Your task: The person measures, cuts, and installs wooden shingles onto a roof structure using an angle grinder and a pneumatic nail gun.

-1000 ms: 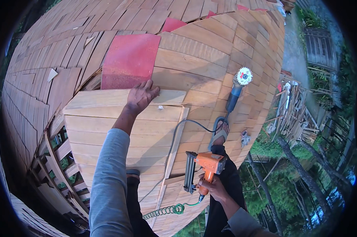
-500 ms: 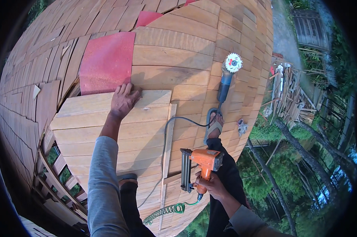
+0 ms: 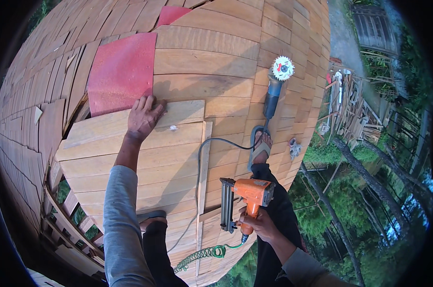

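My left hand [image 3: 144, 117] lies on the upper edge of a pale wooden board [image 3: 101, 126], its fingers bent over that edge where it meets a red sheet [image 3: 122, 71]. In my right hand [image 3: 258, 224] is the handle of an orange nail gun [image 3: 253, 192], its black magazine to the left. A coiled green air hose [image 3: 199, 257] runs from the base of the handle. The nail gun is held above the roof near my right leg, away from the board. Whether the board is fastened I cannot tell.
An angle grinder [image 3: 274, 91] with a toothed disc lies beyond my right foot, its black cord [image 3: 226, 142] curving across the boards. A narrow batten [image 3: 203, 177] runs beside it. Open framing [image 3: 75, 210] shows at left; the roof edge drops toward trees at right.
The view has shifted slightly. My left hand's fingers look more bent on the board's edge, and a small pale mark shows just below the hand. The nail gun stays in my right hand.
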`<act>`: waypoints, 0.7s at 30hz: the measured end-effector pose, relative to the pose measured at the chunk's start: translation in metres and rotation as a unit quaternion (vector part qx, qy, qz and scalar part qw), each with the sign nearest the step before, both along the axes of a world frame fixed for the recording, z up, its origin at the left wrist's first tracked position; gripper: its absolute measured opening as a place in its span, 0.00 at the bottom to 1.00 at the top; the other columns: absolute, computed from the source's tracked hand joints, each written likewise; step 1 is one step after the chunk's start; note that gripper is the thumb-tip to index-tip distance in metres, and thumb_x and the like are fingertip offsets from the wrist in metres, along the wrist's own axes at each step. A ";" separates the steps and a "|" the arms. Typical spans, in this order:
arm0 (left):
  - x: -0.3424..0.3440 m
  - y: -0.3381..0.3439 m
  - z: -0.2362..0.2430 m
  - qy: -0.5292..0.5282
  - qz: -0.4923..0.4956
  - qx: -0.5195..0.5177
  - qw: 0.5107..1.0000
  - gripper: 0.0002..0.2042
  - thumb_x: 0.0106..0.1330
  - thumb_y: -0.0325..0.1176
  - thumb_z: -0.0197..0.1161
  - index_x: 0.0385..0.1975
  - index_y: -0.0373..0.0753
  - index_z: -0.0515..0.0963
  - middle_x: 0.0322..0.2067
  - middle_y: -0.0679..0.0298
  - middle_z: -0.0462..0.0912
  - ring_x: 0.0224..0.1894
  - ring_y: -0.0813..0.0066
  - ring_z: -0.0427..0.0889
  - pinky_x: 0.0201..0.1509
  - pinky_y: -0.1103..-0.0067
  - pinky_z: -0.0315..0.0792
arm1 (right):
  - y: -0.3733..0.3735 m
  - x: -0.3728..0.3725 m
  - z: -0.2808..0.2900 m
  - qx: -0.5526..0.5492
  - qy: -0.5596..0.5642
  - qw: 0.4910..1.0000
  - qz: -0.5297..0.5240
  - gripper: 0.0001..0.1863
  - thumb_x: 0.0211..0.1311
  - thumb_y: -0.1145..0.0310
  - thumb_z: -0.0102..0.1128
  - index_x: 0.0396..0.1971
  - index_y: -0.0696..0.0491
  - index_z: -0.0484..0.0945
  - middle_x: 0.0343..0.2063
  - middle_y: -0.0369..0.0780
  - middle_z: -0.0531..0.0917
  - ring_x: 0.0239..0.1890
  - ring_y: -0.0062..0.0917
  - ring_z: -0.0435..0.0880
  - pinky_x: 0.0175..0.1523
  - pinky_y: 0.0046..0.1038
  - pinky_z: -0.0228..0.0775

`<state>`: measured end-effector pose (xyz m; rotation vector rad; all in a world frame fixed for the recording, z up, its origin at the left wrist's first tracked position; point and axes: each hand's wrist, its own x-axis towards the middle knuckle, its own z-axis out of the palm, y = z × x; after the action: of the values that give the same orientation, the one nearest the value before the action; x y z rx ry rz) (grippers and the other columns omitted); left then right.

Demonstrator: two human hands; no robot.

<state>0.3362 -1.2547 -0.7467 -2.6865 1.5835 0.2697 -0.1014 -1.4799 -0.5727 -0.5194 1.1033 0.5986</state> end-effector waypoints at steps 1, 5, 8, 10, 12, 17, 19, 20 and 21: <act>0.000 -0.001 0.000 0.005 -0.001 -0.004 1.000 0.15 0.69 0.48 0.62 0.51 0.50 0.83 0.45 0.58 0.74 0.48 0.59 0.74 0.51 0.65 0.71 | 0.001 -0.001 -0.001 0.005 0.001 1.000 0.004 0.21 0.65 0.77 0.68 0.54 0.57 0.71 0.44 0.39 0.77 0.43 0.29 0.87 0.52 0.36 0.82; 0.006 -0.007 0.000 0.013 -0.020 -0.029 0.999 0.15 0.69 0.47 0.63 0.50 0.49 0.83 0.44 0.58 0.75 0.48 0.60 0.75 0.51 0.66 0.71 | 0.003 -0.003 -0.001 -0.001 0.007 1.000 -0.002 0.21 0.64 0.77 0.68 0.55 0.56 0.70 0.44 0.38 0.77 0.43 0.29 0.87 0.53 0.36 0.82; 0.012 -0.008 -0.002 0.004 -0.044 -0.027 0.999 0.16 0.69 0.47 0.62 0.52 0.50 0.82 0.42 0.62 0.74 0.47 0.63 0.74 0.50 0.68 0.70 | 0.005 0.005 0.003 -0.007 0.015 1.000 -0.016 0.19 0.65 0.76 0.67 0.54 0.57 0.72 0.41 0.39 0.79 0.42 0.28 0.87 0.52 0.34 0.81; 0.014 -0.007 -0.003 0.004 -0.050 -0.019 0.999 0.17 0.69 0.47 0.61 0.54 0.50 0.81 0.42 0.63 0.74 0.47 0.65 0.74 0.50 0.69 0.69 | 0.008 0.014 0.007 -0.028 0.019 0.999 -0.027 0.15 0.67 0.73 0.66 0.50 0.60 0.75 0.35 0.39 0.83 0.40 0.25 0.87 0.49 0.31 0.79; 0.015 -0.006 -0.004 0.010 -0.047 -0.014 0.999 0.18 0.69 0.48 0.62 0.56 0.51 0.81 0.42 0.63 0.74 0.47 0.65 0.74 0.50 0.69 0.69 | 0.009 0.014 0.006 -0.033 0.022 0.999 -0.018 0.15 0.67 0.73 0.66 0.50 0.60 0.75 0.35 0.39 0.83 0.40 0.24 0.86 0.49 0.30 0.79; 0.004 -0.006 -0.004 0.018 -0.017 -0.035 0.999 0.19 0.69 0.47 0.63 0.56 0.49 0.81 0.46 0.58 0.75 0.50 0.58 0.74 0.54 0.65 0.70 | 0.011 0.016 0.007 -0.039 0.016 0.999 -0.018 0.14 0.67 0.73 0.66 0.49 0.60 0.75 0.35 0.39 0.83 0.38 0.23 0.86 0.49 0.30 0.79; 0.000 -0.004 -0.005 0.012 -0.002 -0.032 0.999 0.20 0.69 0.47 0.63 0.57 0.49 0.80 0.47 0.57 0.75 0.51 0.57 0.74 0.55 0.64 0.70 | 0.011 0.012 0.001 -0.033 0.004 0.999 -0.001 0.13 0.67 0.73 0.66 0.48 0.59 0.75 0.35 0.39 0.82 0.37 0.23 0.86 0.49 0.30 0.79; -0.003 -0.003 -0.006 0.006 0.007 -0.025 1.000 0.20 0.69 0.48 0.63 0.57 0.48 0.80 0.47 0.57 0.75 0.51 0.56 0.74 0.55 0.63 0.70 | 0.011 0.011 -0.002 -0.048 -0.008 0.999 0.003 0.14 0.67 0.73 0.65 0.49 0.59 0.74 0.35 0.39 0.82 0.37 0.22 0.85 0.48 0.29 0.79; -0.004 -0.002 -0.007 0.001 0.016 -0.019 1.000 0.20 0.69 0.48 0.63 0.57 0.47 0.79 0.48 0.57 0.75 0.52 0.56 0.74 0.56 0.63 0.69 | 0.011 0.010 -0.005 -0.063 -0.021 0.998 0.007 0.15 0.68 0.73 0.65 0.49 0.59 0.74 0.35 0.39 0.82 0.37 0.21 0.85 0.47 0.28 0.79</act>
<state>0.3318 -1.2571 -0.7537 -2.7428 1.5638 0.2459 -0.0911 -1.4690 -0.5780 -0.6476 1.1030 0.5307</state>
